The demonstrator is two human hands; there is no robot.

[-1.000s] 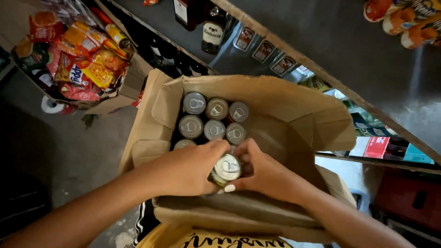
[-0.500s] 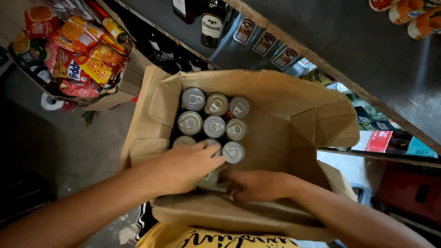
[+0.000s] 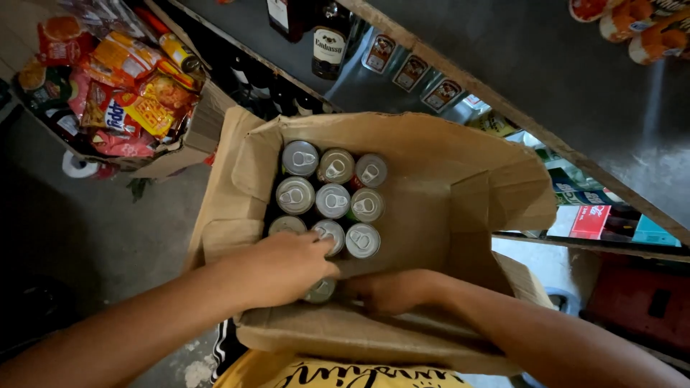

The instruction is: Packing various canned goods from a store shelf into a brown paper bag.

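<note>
Head view: both hands are down in the box [image 3: 460, 179], a brown cardboard carton w/ flaps up. A sec ago they held one can up between them, lid in plain sight, just short of the packed rows. Now that can [image 3: 320, 290] sits lower, near the box's front wall, mostly hidden; only a sliver of silver lid shows under the left hand [image 3: 277, 267]. So it has gone from carried to set down, or nearly so.

Left hand lies over the can, fingers curled & reaching toward the row ahead; it covers the can, but whether it's clamped on it or just resting can't be told. Right hand [image 3: 392, 291] has dropped away from the lid & now lies flat-ish on the box floor just right of the can, fingers together; if it grips anything, that's out of sight.

Cans [image 3: 332, 200] ahead: rows of three, lids up, tabs showing, tight vs the left wall; the nearest row is partly under the left hand. Right half of the box floor is bare cardboard.

Around: snack packets [image 3: 115, 93] in a carton upper left, bottles [image 3: 327, 43] on a shelf above, more packaged goods to the right. Yellow shirt [image 3: 345, 373] at bottom edge
</note>
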